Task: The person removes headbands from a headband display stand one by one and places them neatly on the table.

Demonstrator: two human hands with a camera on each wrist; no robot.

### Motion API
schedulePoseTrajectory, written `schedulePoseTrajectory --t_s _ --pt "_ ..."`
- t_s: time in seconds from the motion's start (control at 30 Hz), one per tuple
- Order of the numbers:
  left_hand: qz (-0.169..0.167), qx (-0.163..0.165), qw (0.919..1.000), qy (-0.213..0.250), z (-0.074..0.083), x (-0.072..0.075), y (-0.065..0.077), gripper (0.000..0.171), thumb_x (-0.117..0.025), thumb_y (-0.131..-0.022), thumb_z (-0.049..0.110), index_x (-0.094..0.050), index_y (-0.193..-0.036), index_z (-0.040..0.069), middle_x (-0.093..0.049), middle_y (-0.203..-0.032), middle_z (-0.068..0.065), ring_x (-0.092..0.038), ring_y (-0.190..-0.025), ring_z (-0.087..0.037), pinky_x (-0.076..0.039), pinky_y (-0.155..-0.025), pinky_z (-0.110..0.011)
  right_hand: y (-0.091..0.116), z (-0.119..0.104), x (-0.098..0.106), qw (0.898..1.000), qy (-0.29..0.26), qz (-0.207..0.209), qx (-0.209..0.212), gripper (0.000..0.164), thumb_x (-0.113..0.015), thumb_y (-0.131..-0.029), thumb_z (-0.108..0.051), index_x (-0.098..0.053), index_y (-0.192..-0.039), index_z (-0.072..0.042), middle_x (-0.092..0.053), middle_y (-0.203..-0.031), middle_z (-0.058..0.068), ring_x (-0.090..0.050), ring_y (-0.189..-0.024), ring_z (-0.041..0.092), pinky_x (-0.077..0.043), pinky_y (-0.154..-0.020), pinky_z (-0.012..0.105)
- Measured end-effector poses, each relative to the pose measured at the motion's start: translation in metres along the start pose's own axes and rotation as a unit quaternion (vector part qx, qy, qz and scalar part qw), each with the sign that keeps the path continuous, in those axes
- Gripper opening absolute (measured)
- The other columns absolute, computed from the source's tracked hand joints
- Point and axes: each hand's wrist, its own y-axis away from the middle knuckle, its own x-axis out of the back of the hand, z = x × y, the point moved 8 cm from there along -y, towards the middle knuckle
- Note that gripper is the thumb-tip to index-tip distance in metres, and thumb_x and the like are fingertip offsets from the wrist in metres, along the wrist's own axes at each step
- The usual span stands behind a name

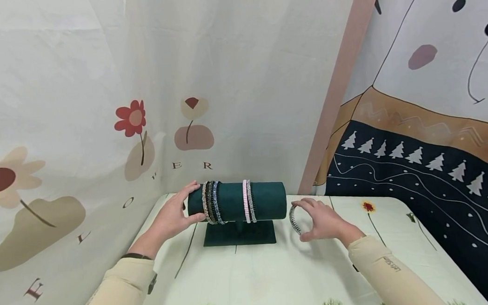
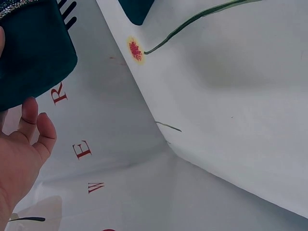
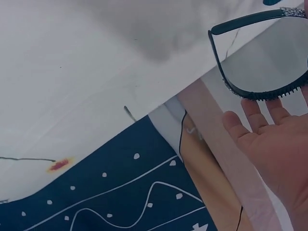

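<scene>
A dark green display stand, a padded roll on a flat base, stands upright on the table. My left hand grips the roll's left end, thumb in front and fingers over the top. Several dark glittery headbands sit round the roll near that hand. Further right on it are a pink headband and a silvery one. Right of the stand, my right hand pinches a toothed, glittery headband between thumb and fingers, apart from the roll. Some fingertips are hidden in the right wrist view.
A pale flower-print cloth covers the table. Behind the stand hangs a light curtain with flowers and letters. A dark blue cloth with white trees hangs beyond the table's right edge.
</scene>
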Motion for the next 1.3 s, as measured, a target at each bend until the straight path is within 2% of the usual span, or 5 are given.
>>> schedulePoseTrajectory --t_s 0.3,0.67,0.8,1.03,1.3 --pt "-0.001 0.001 1.0 0.0 0.0 0.0 0.002 0.092 -0.086 -0.092 0.033 -0.035 -0.167 0.019 -0.027 -0.179 -0.006 -0.052 -0.146 -0.044 -0.053 -0.109 -0.059 -0.001 -0.003 -0.018 0.998 0.046 -0.04 0.011 0.099 -0.095 -0.073 -0.038 -0.048 -0.159 -0.027 -0.047 -0.162 0.016 -0.05 -0.141 0.044 -0.039 -0.115 0.07" --pt "0.002 0.003 1.0 0.004 0.002 0.001 0.003 0.09 -0.086 -0.092 0.032 -0.036 -0.166 0.019 -0.027 -0.179 -0.007 -0.051 -0.147 -0.044 -0.053 -0.109 -0.058 -0.004 -0.016 -0.038 0.994 0.058 -0.088 0.028 0.1 -0.099 -0.071 -0.035 -0.05 -0.157 -0.023 -0.05 -0.159 0.015 -0.05 -0.141 0.043 -0.042 -0.114 0.066" --pt "0.002 0.002 1.0 0.004 0.003 0.002 0.003 0.09 -0.086 -0.093 0.033 -0.036 -0.166 0.019 -0.027 -0.179 -0.007 -0.051 -0.146 -0.044 -0.053 -0.108 -0.059 -0.007 -0.018 -0.044 0.993 0.058 -0.1 0.019 0.1 -0.1 -0.07 -0.037 -0.051 -0.157 -0.025 -0.049 -0.161 0.013 -0.049 -0.143 0.042 -0.041 -0.117 0.065" --pt "0.002 0.0 1.0 -0.001 0.004 0.001 0.002 0.09 -0.085 -0.093 0.034 -0.036 -0.166 0.02 -0.028 -0.179 -0.008 -0.057 -0.139 -0.044 -0.055 -0.105 -0.058 -0.011 -0.02 -0.053 0.992 0.056 -0.116 -0.003 0.1 -0.101 -0.07 -0.04 -0.051 -0.156 -0.032 -0.049 -0.163 0.009 -0.048 -0.144 0.038 -0.041 -0.119 0.062" --pt "0.005 0.003 1.0 -0.006 0.001 0.001 0.002 0.09 -0.085 -0.093 0.034 -0.036 -0.166 0.021 -0.028 -0.179 -0.006 -0.063 -0.113 -0.034 -0.056 -0.092 -0.05 -0.016 -0.022 -0.059 0.99 0.061 -0.126 -0.01 0.097 -0.1 -0.07 -0.04 -0.053 -0.155 -0.033 -0.051 -0.161 0.008 -0.05 -0.143 0.037 -0.043 -0.117 0.062"
